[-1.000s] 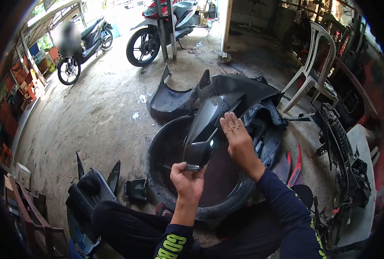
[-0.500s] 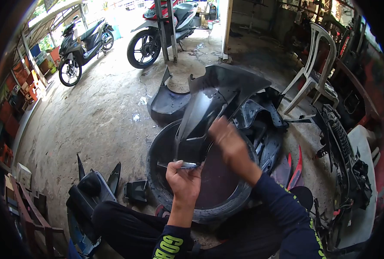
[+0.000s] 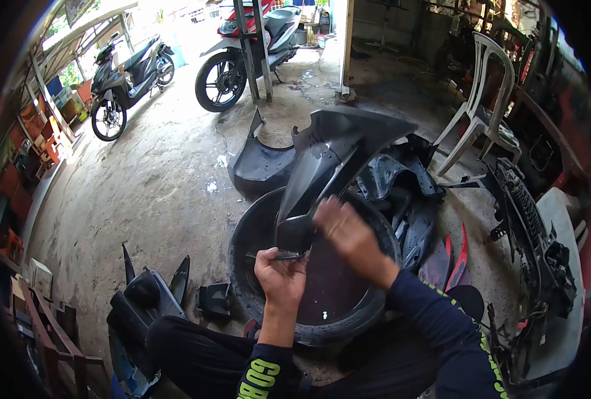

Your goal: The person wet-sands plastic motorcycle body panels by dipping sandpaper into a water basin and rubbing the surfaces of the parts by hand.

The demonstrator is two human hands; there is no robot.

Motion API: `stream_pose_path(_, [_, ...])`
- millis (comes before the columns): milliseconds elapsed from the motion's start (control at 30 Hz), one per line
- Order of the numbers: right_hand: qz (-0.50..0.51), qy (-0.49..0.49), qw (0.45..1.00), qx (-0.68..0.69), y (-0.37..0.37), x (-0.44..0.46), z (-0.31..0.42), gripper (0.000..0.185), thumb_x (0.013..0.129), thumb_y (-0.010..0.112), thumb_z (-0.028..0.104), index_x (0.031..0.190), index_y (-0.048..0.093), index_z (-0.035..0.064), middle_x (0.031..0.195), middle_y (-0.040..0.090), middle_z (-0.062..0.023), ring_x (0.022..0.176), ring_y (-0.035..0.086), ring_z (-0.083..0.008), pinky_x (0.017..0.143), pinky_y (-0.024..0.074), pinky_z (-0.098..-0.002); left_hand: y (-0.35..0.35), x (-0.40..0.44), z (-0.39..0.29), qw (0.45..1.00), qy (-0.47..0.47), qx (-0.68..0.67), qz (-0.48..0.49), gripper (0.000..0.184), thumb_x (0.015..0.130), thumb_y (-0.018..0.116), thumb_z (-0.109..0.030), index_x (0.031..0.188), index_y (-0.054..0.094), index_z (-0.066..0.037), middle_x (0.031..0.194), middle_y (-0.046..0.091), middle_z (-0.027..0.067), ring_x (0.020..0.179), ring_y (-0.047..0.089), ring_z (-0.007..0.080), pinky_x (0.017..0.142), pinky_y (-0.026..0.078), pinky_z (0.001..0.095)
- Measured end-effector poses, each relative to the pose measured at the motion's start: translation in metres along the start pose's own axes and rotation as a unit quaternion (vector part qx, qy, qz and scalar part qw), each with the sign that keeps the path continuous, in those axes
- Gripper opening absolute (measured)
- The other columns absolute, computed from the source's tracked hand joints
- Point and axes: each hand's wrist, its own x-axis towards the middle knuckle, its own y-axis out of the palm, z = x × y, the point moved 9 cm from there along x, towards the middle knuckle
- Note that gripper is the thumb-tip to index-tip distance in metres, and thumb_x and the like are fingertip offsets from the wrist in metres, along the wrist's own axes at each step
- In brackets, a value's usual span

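Observation:
A large black plastic fairing panel [image 3: 325, 156] is tilted over a round black tub [image 3: 308, 332] that holds dark liquid. My left hand [image 3: 280, 276] grips the panel's lower end, thumb on top and fingers beneath. Against the panel's right side, near its lower part, lies my right hand [image 3: 348, 229], slightly blurred, with fingers extended; nothing shows in it. A curved black panel [image 3: 262, 166] rests on the ground behind the tub, and more wet dark panels [image 3: 402, 179] are piled at its right.
Dark parts [image 3: 146, 296] and a small black piece [image 3: 213, 300] lie at the left. A white plastic chair [image 3: 485, 106], a black frame [image 3: 531, 233] and red-edged pieces [image 3: 458, 259] are at the right. Two motorcycles [image 3: 222, 80] stand behind.
The panel has swung slightly left and upright since a second ago. My right hand has moved left and down along it, while my left hand keeps its hold on the lower end.

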Motion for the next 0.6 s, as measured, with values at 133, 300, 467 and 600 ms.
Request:
stream_pose_path(133, [0.013,0.02,0.998,-0.05,0.002,0.008,0.008,0.05,0.081,0.052,0.006,0.13,0.055,-0.0017,0.135,0.055,-0.0194,0.131,0.049,-0.0311,0.109,0.0378,-0.0448,-0.032,0.007,-0.001,1.0,0.01,-0.013,0.005,0.04,0.082,0.047,-0.019,0.112,0.059,0.005,0.11,0.068,0.0172,0.1,0.066,0.029,0.092,0.052,0.0422])
stream_pose_path(300, [-0.014,0.09,0.985,-0.145,-0.009,0.018,-0.043,0.048,0.083,0.05,0.008,0.128,0.054,-0.0064,0.13,0.056,-0.0241,0.125,0.054,-0.0335,0.106,0.042,-0.0409,-0.034,0.001,-0.005,0.997,0.029,0.035,-0.063,0.04,0.08,0.047,-0.019,0.109,0.061,0.004,0.108,0.068,0.0173,0.095,0.068,0.0301,0.091,0.053,0.0456])
stream_pose_path(467, [0.015,-0.005,0.998,-0.068,0.004,0.003,-0.025,0.047,0.083,0.048,0.002,0.129,0.052,-0.0089,0.134,0.052,-0.0273,0.128,0.049,-0.0389,0.109,0.0386,-0.0424,-0.036,-0.003,-0.023,0.994,0.05,0.051,-0.084,0.043,0.08,0.045,-0.02,0.113,0.06,0.005,0.108,0.068,0.0186,0.096,0.068,0.032,0.089,0.054,0.0462])
stream_pose_path(600, [-0.054,0.166,0.981,-0.089,-0.011,0.004,-0.087,0.052,0.082,0.048,-0.002,0.134,0.049,-0.0058,0.138,0.049,-0.0259,0.132,0.045,-0.0368,0.111,0.0353,-0.0436,-0.049,-0.003,-0.022,0.993,0.025,0.067,-0.098,0.046,0.08,0.046,-0.025,0.114,0.058,0.003,0.111,0.067,0.0177,0.097,0.067,0.0315,0.087,0.054,0.0461])
